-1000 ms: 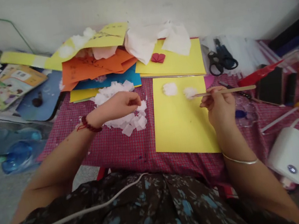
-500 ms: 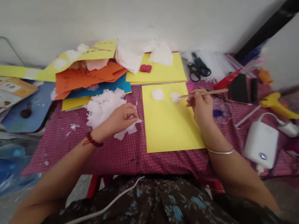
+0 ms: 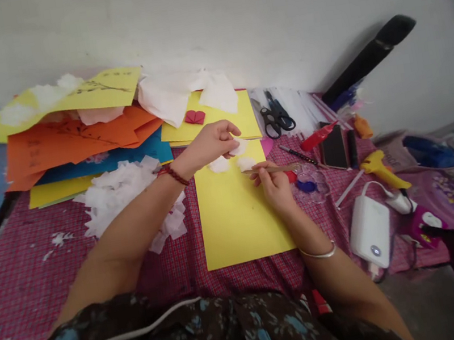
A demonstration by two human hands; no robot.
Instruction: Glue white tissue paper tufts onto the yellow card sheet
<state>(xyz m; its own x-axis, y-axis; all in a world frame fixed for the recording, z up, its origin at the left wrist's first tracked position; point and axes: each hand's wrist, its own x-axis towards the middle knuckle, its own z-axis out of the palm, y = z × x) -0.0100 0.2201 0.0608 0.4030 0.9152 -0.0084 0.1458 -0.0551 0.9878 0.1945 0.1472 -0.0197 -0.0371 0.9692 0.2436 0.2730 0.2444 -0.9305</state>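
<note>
A yellow paper sheet [image 3: 241, 219] lies on the checked cloth with two small white paper tufts [image 3: 218, 164] near its top edge. Over that edge, my left hand [image 3: 213, 144] pinches a small piece of white tissue paper [image 3: 239, 146]. My right hand [image 3: 277, 190] grips a thin wooden stick [image 3: 276, 168], held nearly level above the sheet's right side. The stick's left tip is close to the right-hand tuft; whether it touches cannot be made out. Left of the sheet, partly behind my left forearm, spreads a heap of tissue paper pieces [image 3: 120, 189].
Orange paper [image 3: 71, 140] and other coloured sheets are stacked at the back left. Behind the sheet lie a folded red paper [image 3: 195, 117] and scissors [image 3: 276, 116]. To the right are a phone [image 3: 333, 147], a yellow glue gun [image 3: 382, 169] and a white power bank [image 3: 370, 230].
My left hand has moved from the tissue heap up and right to the sheet's top edge, carrying a tissue piece. My right hand still holds the stick. The camera view has shifted right.
</note>
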